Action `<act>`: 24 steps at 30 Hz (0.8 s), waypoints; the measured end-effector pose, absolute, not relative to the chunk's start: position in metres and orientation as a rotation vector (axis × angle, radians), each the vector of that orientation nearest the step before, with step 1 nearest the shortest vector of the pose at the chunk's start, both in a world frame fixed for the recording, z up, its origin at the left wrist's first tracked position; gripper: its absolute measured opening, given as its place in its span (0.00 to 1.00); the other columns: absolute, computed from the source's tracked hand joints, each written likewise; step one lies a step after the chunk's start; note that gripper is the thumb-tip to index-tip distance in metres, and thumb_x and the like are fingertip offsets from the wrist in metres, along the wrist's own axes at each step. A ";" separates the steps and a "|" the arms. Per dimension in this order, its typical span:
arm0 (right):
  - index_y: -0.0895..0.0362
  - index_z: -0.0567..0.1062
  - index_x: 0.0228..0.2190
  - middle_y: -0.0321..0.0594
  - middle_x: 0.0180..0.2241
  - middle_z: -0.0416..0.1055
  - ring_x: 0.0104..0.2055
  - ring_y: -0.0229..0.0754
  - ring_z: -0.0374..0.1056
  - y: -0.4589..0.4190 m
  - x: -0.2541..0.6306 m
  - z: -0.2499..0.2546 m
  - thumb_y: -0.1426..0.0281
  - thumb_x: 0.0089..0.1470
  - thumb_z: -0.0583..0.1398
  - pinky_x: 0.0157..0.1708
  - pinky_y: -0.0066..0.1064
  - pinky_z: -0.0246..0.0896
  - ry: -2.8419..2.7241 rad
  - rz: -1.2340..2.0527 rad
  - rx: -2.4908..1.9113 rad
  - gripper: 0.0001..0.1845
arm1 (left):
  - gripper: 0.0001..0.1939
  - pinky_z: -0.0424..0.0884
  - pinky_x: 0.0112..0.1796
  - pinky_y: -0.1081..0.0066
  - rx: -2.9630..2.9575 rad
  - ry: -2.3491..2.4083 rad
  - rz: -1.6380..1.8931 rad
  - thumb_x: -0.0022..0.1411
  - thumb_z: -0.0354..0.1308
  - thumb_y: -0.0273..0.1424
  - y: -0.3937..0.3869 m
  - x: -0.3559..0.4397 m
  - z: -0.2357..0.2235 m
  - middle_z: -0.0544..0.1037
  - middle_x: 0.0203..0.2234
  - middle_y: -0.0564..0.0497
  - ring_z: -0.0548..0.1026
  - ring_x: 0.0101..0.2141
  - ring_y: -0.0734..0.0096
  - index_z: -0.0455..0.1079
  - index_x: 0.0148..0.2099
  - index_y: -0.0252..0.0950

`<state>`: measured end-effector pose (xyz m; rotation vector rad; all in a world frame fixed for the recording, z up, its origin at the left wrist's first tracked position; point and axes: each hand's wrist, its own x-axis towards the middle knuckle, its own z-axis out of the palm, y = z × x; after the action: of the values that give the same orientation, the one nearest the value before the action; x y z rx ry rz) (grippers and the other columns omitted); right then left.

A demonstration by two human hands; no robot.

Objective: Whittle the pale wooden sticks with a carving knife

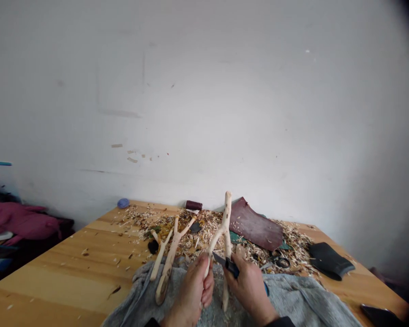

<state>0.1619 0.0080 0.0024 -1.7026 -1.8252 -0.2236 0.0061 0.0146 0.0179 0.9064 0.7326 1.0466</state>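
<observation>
Branch (226, 218): pale peeled wood; tabletop (54, 281): glossy pine; cloth (286, 295): matt grey fleece.

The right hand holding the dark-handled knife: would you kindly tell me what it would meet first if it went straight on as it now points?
The right hand would likely meet the pale peeled forked branch first, though depth is unclear.

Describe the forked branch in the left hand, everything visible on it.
The forked branch is a peeled, pale wood stick, its surface faceted and flecked with small dark knots. It stands roughly upright, with a single stem rising to a rounded tip and two limbs spreading downward from the fork. The left hand grips one limb, while the other limb hangs free above a grey cloth. The blade of a knife, held in the right hand, sits at that free limb; whether they touch cannot be told.
</observation>
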 end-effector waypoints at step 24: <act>0.53 0.72 0.28 0.35 0.21 0.73 0.23 0.39 0.70 0.007 0.155 -0.007 0.72 0.51 0.54 0.24 0.24 0.55 -1.923 -0.195 -1.412 0.07 | 0.30 0.38 0.17 0.77 0.835 0.757 1.150 0.46 0.65 0.58 0.015 0.001 0.031 0.53 0.16 0.66 0.44 0.15 0.86 0.57 0.32 0.41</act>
<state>0.1552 0.0075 -0.0074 -1.4115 -1.9234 -0.1948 0.0013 0.0147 0.0312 0.8350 0.7569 1.1500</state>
